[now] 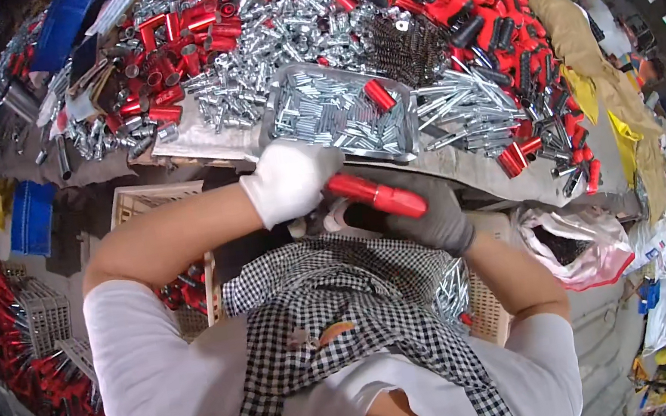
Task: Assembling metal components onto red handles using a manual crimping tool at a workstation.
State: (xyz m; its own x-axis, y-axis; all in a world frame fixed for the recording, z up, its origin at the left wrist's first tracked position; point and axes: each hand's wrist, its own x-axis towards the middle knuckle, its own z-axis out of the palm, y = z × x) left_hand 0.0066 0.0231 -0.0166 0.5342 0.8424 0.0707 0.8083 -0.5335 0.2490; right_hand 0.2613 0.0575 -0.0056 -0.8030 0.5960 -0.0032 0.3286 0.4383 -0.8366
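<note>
A red handle-shaped tool part (375, 195) is held level between my hands, just in front of the bench edge. My left hand (292, 178), in a white glove, is closed around its left end. My right hand (437, 213), in a grey glove, is closed at its right end, with some fingers hidden behind the part. Right beyond my hands lies a metal tray (259, 137) of small silver pins, with a red sleeve (379, 94) resting on them.
The bench carries heaps of silver fittings (231, 85), red sleeves (188, 35), dark springs (402, 40), long silver pins (473, 103) and red handles (483, 1). An open white sack (607, 230) stands at right. Plastic crates (45, 314) and red tools (50, 401) are at left.
</note>
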